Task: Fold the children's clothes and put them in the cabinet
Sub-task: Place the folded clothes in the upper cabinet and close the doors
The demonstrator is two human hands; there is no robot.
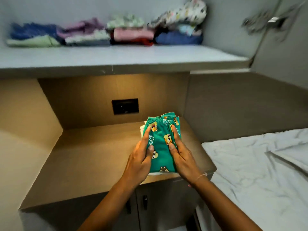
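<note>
On the cabinet ledge [93,157], folded green pants [160,144] between both hands' [141,161] [181,155] pressing grip; clothes stacks [106,33] shelved above.

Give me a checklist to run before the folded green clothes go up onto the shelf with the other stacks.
1. Both hands on the bundle: ok. The left hand and right hand press the green clothes from either side.
2. Bundle folded flat: ok, it lies as a neat packet on the counter.
3. White piece underneath caught in the grip: cannot tell; it sticks out at the left edge.
4. Free spot on the shelf: ok, the front strip is bare before the folded stacks.
5. Stacks steady: cannot tell; the right one is piled highest and the view is blurred.
</note>
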